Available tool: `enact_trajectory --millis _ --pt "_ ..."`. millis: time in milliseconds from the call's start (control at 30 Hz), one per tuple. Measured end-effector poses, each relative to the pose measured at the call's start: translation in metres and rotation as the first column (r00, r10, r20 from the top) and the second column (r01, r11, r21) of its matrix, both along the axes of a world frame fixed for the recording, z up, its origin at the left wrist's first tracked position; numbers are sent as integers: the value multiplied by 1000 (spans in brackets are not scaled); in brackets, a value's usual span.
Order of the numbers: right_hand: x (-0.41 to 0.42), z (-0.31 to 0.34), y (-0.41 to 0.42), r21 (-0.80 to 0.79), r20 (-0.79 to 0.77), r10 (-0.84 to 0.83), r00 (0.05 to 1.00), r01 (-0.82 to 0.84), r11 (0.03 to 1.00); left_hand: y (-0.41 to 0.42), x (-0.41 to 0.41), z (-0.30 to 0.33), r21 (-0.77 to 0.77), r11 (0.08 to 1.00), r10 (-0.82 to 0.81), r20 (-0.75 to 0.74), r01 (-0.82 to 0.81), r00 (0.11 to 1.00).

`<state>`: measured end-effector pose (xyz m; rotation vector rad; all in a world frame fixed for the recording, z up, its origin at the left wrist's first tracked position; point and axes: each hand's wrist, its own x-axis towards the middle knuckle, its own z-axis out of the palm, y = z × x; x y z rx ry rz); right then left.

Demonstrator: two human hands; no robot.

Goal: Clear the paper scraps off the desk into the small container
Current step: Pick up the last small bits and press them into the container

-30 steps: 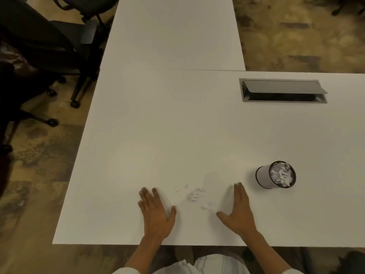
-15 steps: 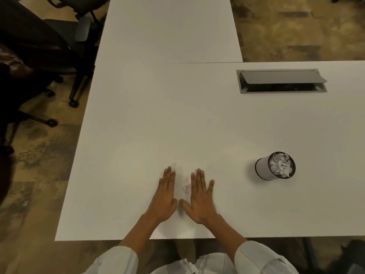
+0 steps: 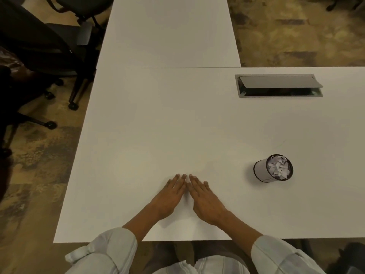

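Both of my hands lie flat, palms down, on the white desk (image 3: pixel 177 125) near its front edge. My left hand (image 3: pixel 169 196) and my right hand (image 3: pixel 205 198) meet at the fingertips and form a narrow wedge. No loose paper scraps show on the desk; any between or under my hands are hidden. The small round container (image 3: pixel 260 169) stands to the right of my right hand, well apart from it, and is filled with white paper scraps (image 3: pixel 279 168).
A grey cable box (image 3: pixel 276 86) with a raised lid is set into the desk at the back right. A second white desk (image 3: pixel 169 30) joins at the back. Black office chairs (image 3: pixel 39 52) stand on the floor to the left.
My hands have swept together from apart until their fingertips touch. The scraps that lay between them are no longer visible. The container has not moved.
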<state>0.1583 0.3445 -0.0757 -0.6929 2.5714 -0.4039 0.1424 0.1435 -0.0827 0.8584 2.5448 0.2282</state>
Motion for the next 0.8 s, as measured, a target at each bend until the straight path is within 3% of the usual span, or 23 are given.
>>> enact_trajectory --millis 100,233,367,467,633,733,800 --pt "10 -1 1 -21 -133 57 989 -60 998 5 22 0 -24 997 75 26 -74 997" --pt "25 -1 -1 45 -147 138 979 -132 990 17 48 3 -31 988 151 97 -149 984" --pt "30 -7 -5 88 -192 165 967 -150 985 33 57 12 74 970 228 72 -233 971" --pt "27 2 -9 139 -147 202 968 -183 973 36 53 17 119 961 247 27 -248 969" --pt "18 0 -16 170 -43 250 967 -240 956 42 37 17 59 962 266 23 -267 964" --pt "13 0 -21 111 -49 158 986 -152 982 49 29 17 97 902 419 51 -422 907" --pt "10 2 -25 13 9 -54 998 54 998 56 25 23 111 826 548 77 -553 833"
